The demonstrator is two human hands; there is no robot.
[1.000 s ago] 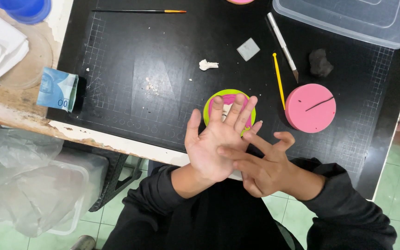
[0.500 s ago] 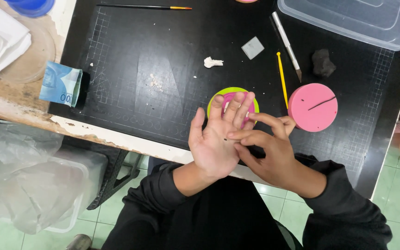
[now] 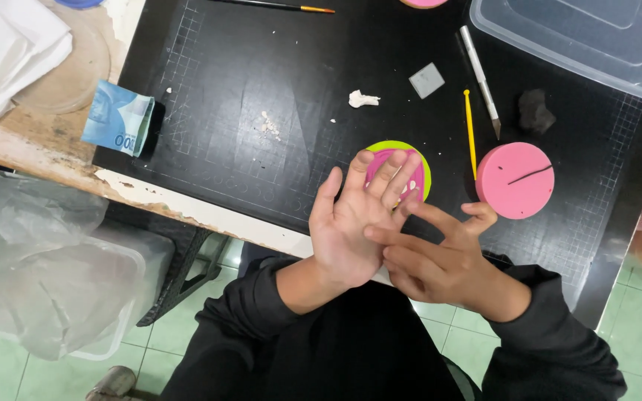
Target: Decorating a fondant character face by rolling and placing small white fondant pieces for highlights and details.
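Left hand (image 3: 351, 223) flat, palm up, grip open, fingers over green disc (image 3: 417, 160). Right hand (image 3: 429, 256) open too, index finger touching left palm, holding nothing.

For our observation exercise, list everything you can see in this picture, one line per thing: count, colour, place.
Black gridded cutting mat: one, black, covering the table top.
Round green disc with a pink piece on it: one, under the left fingertips.
Round pink foam disc: one, pink, right of the hands.
Yellow modelling stick: one, yellow, between the two discs.
White-handled craft knife: one, beside the stick.
Small grey square: one, grey, mat centre.
White clay lump: one, white, mat centre.
Dark lump: one, above the pink disc.
Thin paintbrush: one, top edge.
Clear plastic box: one, top right.
Blue tissue pack: one, left of the mat.
Left hand: palm up, open.
Right hand: fingers touching the left palm.
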